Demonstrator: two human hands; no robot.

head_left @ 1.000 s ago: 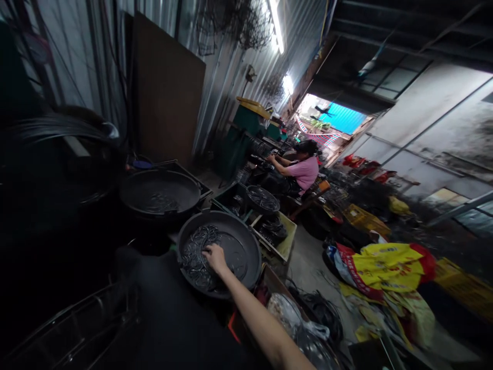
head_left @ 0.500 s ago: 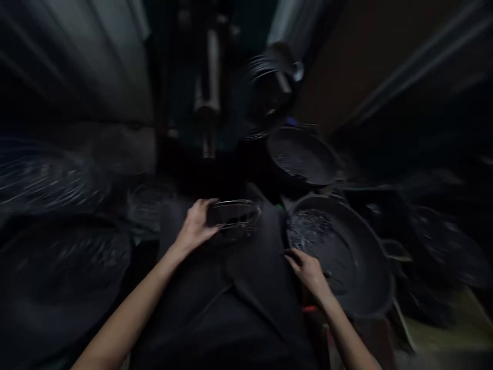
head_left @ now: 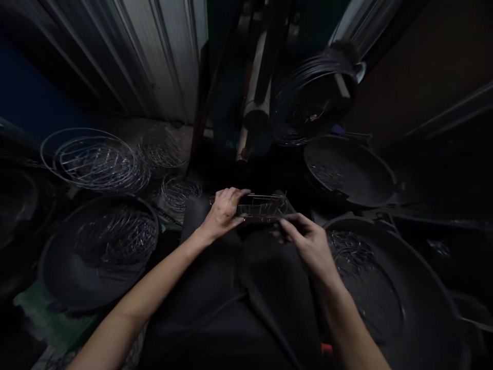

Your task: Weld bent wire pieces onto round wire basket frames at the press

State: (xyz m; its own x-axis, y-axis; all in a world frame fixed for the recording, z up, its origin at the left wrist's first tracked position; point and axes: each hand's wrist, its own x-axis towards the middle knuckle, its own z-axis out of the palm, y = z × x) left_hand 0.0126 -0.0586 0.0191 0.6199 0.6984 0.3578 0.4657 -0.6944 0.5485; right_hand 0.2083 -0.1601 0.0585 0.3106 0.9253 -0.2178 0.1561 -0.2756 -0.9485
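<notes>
My left hand (head_left: 224, 211) is closed on the left side of a small wire rack (head_left: 264, 204), a frame of thin metal wires held above my lap. At the rack's right end is my right hand (head_left: 306, 239), its thumb and fingers pinched together. A small thin piece, like a short wire, seems to be between those fingertips, but it is too dark to be sure. Dark cloth (head_left: 250, 288) covers my lap beneath both hands. A basin (head_left: 419, 288) beside my right forearm holds a heap of small bent wire pieces (head_left: 350, 249).
A machine with a metal cylinder (head_left: 257, 113) stands ahead. Coiled wire (head_left: 319, 67) hangs right of it. Another basin (head_left: 370, 169) sits at the back right. On the left are round wire racks (head_left: 96, 162) and a basin (head_left: 57, 277) of wire pieces (head_left: 115, 236).
My right hand has moved from the edge of the right basin to the right end of the wire rack. My left hand keeps its hold. The view has shifted left.
</notes>
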